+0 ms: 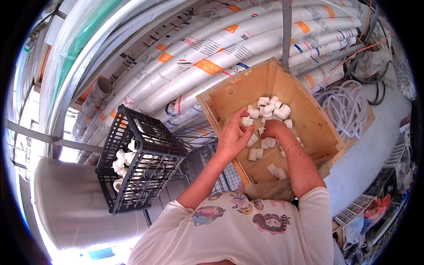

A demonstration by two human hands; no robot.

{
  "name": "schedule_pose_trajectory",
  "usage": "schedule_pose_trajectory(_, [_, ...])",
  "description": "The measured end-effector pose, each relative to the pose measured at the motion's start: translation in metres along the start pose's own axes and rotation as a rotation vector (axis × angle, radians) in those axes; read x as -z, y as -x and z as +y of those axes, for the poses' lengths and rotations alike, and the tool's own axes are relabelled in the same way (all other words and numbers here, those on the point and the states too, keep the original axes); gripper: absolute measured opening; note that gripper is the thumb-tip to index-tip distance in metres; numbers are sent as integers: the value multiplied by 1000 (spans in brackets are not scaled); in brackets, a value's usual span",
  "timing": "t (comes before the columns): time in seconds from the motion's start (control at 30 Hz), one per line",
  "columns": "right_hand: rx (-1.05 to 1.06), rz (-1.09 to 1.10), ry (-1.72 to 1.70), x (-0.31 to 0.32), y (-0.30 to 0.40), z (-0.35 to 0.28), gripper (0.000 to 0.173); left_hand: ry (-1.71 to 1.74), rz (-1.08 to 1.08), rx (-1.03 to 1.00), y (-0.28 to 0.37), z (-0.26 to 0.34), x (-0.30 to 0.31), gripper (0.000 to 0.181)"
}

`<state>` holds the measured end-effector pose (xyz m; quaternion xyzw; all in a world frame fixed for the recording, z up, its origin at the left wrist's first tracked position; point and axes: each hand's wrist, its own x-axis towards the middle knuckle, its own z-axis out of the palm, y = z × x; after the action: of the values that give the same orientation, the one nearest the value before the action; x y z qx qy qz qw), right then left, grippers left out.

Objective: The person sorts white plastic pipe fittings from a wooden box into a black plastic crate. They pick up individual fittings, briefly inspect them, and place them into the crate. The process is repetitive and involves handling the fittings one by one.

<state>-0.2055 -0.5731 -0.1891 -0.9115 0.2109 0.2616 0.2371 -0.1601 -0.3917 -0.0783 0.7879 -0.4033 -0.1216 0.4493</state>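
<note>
A wooden box [308, 116] sits in front of me with several white plastic pipe elbow fittings [282, 112] inside. My left hand [233, 134] is over the box's left side, thumb and fingers spread, close to a few fittings. My right hand [275, 128] reaches down among the fittings in the middle; its fingertips are partly hidden, so whether it grips one does not show. One loose fitting [280, 173] lies at the near end, beside a small pale scrap [272, 169]. To the left, a tilted black plastic crate [145, 162] contains more white fittings [121, 159].
Behind the box, long wrapped white PVC pipes [208, 66] lie stacked by a metal upright [287, 33]. Coiled clear hose [344, 109] is at the right. A large silvery roll [76, 202] stands at the left. Brown cloth [270, 190] covers the box's near edge.
</note>
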Motion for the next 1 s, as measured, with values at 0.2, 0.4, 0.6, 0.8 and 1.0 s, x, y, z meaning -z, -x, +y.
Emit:
schedule_pose_trajectory(0.2, [51, -255, -87, -13, -13, -10, 51, 7, -10, 3, 0, 2, 0, 56])
schedule_pose_trajectory(0.4, [111, -321, 29, -21, -2, -28, 51, -23, -31, 17, 0, 3, 2, 55])
schedule_pose_trajectory(0.6, [178, -300, 72, -33, -19, -24, 46, -35, -49, 30, -1, 4, 1, 54])
schedule_pose_trajectory(0.8, [203, -210, 28, -51, -32, -16, 46, -24, -54, 35, 0, 4, 1, 54])
schedule_pose_trajectory(1.0, [97, -248, 47, -32, -15, -30, 48, -30, -57, 44, 0, 3, 3, 53])
